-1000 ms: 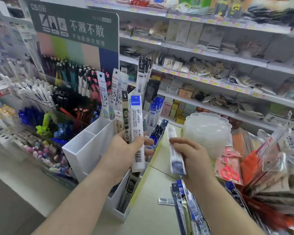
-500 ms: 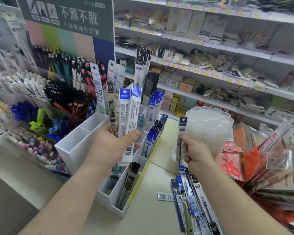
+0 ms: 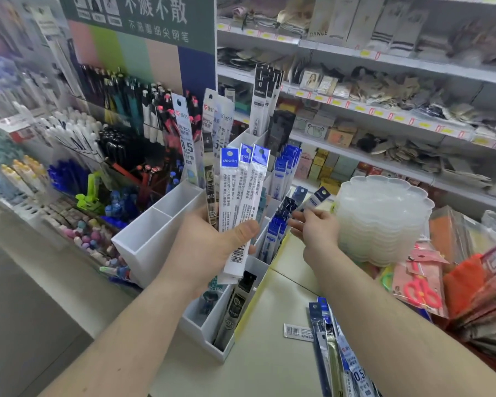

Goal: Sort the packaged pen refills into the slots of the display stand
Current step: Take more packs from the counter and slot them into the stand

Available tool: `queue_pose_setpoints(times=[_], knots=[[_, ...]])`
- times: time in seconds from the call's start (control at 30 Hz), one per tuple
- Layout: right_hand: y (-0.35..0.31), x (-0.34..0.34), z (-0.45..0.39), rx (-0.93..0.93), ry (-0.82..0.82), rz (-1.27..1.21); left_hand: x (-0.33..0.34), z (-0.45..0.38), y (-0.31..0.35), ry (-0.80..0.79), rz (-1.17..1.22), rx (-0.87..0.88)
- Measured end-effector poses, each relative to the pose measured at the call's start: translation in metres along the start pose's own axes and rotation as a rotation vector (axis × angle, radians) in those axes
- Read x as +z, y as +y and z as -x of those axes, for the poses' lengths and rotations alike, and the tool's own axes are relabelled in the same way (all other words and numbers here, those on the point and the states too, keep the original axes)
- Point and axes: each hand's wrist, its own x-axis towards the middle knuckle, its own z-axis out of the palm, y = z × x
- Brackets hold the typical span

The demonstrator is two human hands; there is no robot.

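Moved since half a second ago: my right hand has carried its blue-topped refill pack from 3 o'clock, beside the stack of clear plastic trays, over to the display stand.

Item 1. Right grip: fingertips pinch the lower end of that single pack, its blue header pointing up toward 1 o'clock, just above the stand's right-hand slots.

Item 2. Left hand: grip closed round a fan of refill packs, thumb across the front; three white packs with blue headers in front, a dark pack behind at 11 o'clock.

Item 3. Display stand: white, tiered, centre of view on the table. Front slot holds a black pack; middle slots at 1 o'clock hold blue packs; two left compartments at 9 o'clock show white walls only.

Item 4. Loose refill packs: lying on the table at 5 o'clock, near my right forearm; a barcode label lies beside them.
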Motion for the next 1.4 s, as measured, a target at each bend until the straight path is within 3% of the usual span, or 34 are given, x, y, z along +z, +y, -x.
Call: queue_pose_setpoints(times=[0.07, 0.27, 0.47, 0.53, 0.6, 0.63, 0.73, 0.83, 1.03, 1.27, 1.4], knots=[[0.011, 0.006, -0.008, -0.011, -0.011, 0.097, -0.002, 0.001, 0.000, 0.003, -0.017, 0.012], [0.045, 0.000, -0.028, -0.134, -0.109, 0.726, -0.006, 0.005, -0.001, 0.008, -0.091, 0.038], [0.035, -0.005, -0.025, -0.162, -0.153, 0.889, -0.004, 0.008, -0.005, -0.005, -0.115, 0.003], [0.020, -0.007, -0.009, -0.212, -0.069, 0.859, 0.000, 0.009, -0.005, -0.016, -0.111, -0.005], [0.000, -0.008, 0.018, -0.258, -0.055, 0.647, 0.003, 0.009, -0.006, -0.022, -0.107, 0.006], [-0.012, -0.010, 0.035, -0.238, -0.130, 0.475, 0.005, 0.010, -0.007, -0.018, -0.110, 0.004], [-0.045, -0.021, 0.084, -0.119, -0.567, 0.074, 0.010, 0.012, -0.009, -0.030, -0.121, -0.015], [-0.061, -0.027, 0.117, -0.160, -0.742, 0.116, 0.016, 0.015, -0.010, -0.061, -0.145, -0.044], [-0.059, -0.032, 0.123, -0.063, -0.628, 0.060, 0.026, 0.024, -0.003, -0.116, 0.027, -0.203], [-0.053, -0.031, 0.131, -0.050, -0.645, 0.030, 0.024, 0.026, -0.001, -0.103, 0.071, -0.176], [-0.050, -0.032, 0.132, -0.134, -0.631, 0.114, 0.017, 0.026, -0.006, -0.177, -0.155, -0.138]])
